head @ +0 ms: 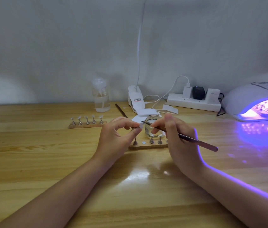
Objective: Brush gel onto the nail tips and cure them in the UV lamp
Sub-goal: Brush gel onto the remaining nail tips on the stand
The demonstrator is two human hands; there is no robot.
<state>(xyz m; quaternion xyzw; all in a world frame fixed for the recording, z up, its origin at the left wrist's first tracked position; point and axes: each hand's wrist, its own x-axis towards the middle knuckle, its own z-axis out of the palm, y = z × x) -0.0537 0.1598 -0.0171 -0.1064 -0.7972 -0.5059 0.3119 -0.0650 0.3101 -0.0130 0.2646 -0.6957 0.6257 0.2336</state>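
Gel is being brushed: a nail tip [140, 125] is pinched by the left hand [118, 132] above the near wooden stand [146, 146], the brush [179, 134] is gripped by the right hand [176, 137], and curing is judged next

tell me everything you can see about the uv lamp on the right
The UV lamp is a white, domed shell standing at the table's far right edge, partly cut off by the frame. It is switched on: violet light fills its open front and spills onto the wood. A rack of nail tips stands inside. No hand touches it.
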